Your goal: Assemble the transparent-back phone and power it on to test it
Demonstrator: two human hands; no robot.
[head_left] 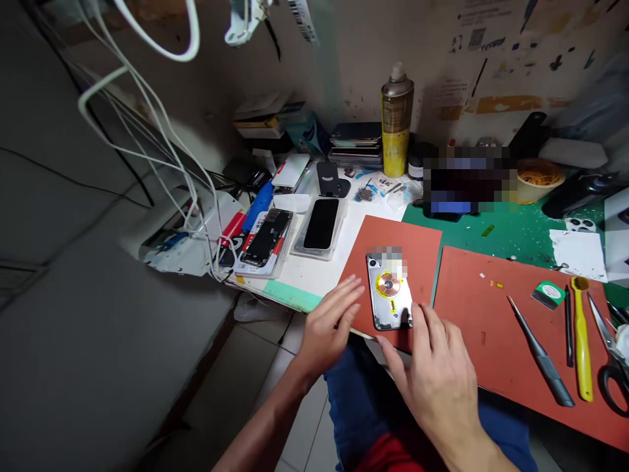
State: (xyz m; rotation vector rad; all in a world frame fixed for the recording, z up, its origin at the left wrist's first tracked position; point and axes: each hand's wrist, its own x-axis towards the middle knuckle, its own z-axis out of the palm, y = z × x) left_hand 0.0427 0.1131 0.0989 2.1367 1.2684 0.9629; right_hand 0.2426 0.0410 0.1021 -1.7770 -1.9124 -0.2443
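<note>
An opened phone body (403,308) lies on a reddish-brown mat (422,239), a round copper coil ringed in yellow (388,285) at its middle. Just left of the phone, my left hand (328,328) is held over the mat edge, fingers extended and nothing in it. My right hand (437,370) is at the phone's lower right corner, thumb and fingers apart, fingertips beside or on its edge; contact is unclear. Part of the phone's top is blurred out.
A second mat (472,301) on the right carries tweezers (540,360), a yellow brush (583,347) and scissors (612,373). Behind stand a spray can (397,121) and a bowl (538,180). Left are a black-screened phone (321,224), a dismantled phone (266,237) and hanging white cables (162,124).
</note>
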